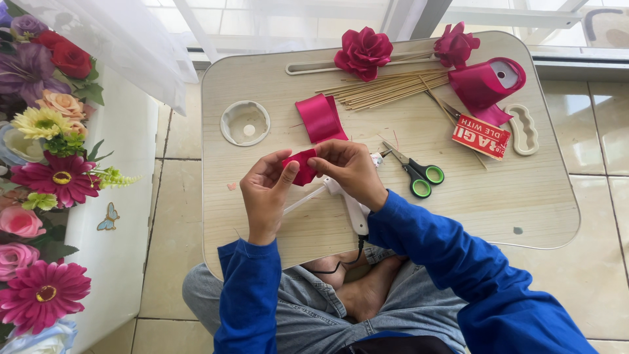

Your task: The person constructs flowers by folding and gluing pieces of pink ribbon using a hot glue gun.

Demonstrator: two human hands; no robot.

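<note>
Both hands pinch one small folded piece of glossy magenta ribbon [303,166] above the pale wood-grain tray table [275,85]: the left hand [266,190] grips its lower edge, the right hand [349,172] its top. A satin strip [320,118] lies just behind. Under the right wrist rests a white glue gun [347,203]. Green-handled scissors [416,174], thin bamboo sticks [386,88] and two ribbon roses [362,51] sit farther off.

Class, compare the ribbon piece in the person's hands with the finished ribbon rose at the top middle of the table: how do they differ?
The ribbon piece is a small folded scrap; the ribbon rose is a full, many-layered bloom. The piece is pinched between the left hand and right hand; the rose lies untouched at the table's far edge, on a stick. Both are the same deep pink satin.
</note>
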